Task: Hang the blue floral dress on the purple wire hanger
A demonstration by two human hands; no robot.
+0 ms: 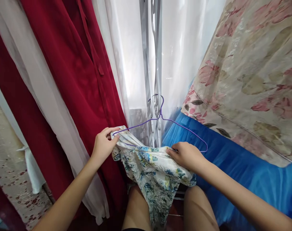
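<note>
Deep-red cloth (71, 64) hangs in long folds beyond and to the left of the left hand (104, 143), with a narrower pale length (43, 73) running down between its folds. Straight ahead of both hands, white cloth (182, 48) drops as a backdrop. Ahead and to the right of the right hand (188, 155), a large pale cloth with pink flowers (252, 77) slants down over gauzy blue fabric (261, 183), which spreads behind and beneath the right forearm. Between the two hands, and draping below them, is a white garment patterned in blue, green and yellow (152, 175); its lower part falls between two bare knees (137, 208). Slim grey metal uprights (144, 32) rise ahead of the gap between the hands. Smaller still, a purple hanger (161, 113) stands just past the fingers, its hook in front of the uprights, though whether it hangs on them cannot be told. The hanger's left end sits inside the garment's shoulder, where the left hand pinches the fabric; its right end sticks out bare, just beyond the right hand, whose thumb and fingers grip the garment's upper edge.
</note>
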